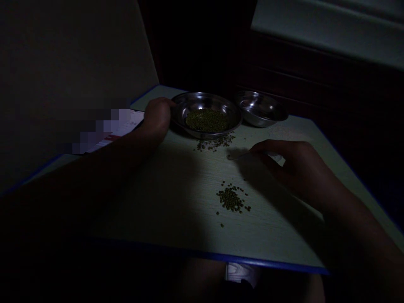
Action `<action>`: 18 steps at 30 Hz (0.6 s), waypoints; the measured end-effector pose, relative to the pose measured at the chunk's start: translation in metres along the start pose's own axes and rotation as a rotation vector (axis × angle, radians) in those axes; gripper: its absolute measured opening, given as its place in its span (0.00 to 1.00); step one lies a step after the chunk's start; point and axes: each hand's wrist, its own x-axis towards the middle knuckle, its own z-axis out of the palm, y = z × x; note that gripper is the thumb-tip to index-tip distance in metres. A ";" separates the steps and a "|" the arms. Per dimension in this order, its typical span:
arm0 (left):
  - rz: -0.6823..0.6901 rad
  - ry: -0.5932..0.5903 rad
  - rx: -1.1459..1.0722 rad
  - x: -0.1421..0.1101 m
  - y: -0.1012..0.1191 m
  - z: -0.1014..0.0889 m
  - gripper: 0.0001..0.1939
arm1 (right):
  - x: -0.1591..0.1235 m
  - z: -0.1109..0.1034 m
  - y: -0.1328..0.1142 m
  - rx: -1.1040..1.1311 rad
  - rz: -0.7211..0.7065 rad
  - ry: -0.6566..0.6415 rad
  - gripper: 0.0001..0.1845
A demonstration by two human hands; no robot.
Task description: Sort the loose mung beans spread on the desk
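Observation:
My left hand is closed on the left rim of a shiny metal bowl; most of its fingers are hidden. Small green beans, like mung beans, lie inside this bowl. My right hand pinches a thin, pale utensil low over the table, its tip pointing left; its exact kind is too dark to tell. In front of the bowl is a scatter of beans mixed with whitish grains. A separate small pile of green beans sits nearer to me.
Behind and to the right stands a second metal bowl, with a faint patch of pale grains near it. Printed paper lies at the left by a wall. The pale tabletop has a blue edge. The room is dark.

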 end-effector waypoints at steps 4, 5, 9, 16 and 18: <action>-0.098 0.012 -0.038 -0.005 0.013 0.001 0.10 | 0.005 0.013 0.008 -0.092 0.015 0.064 0.22; -0.111 0.020 -0.043 -0.005 0.015 0.001 0.10 | 0.006 0.016 0.009 -0.104 0.008 0.063 0.23; -0.151 0.039 -0.082 -0.002 0.014 0.004 0.10 | 0.010 0.023 0.012 -0.112 -0.029 0.052 0.21; -0.123 0.027 -0.079 0.000 0.008 0.005 0.11 | 0.012 0.028 0.015 -0.119 -0.059 0.016 0.24; -0.092 0.023 -0.063 0.000 0.006 0.004 0.12 | 0.011 0.027 0.015 -0.117 -0.060 0.014 0.24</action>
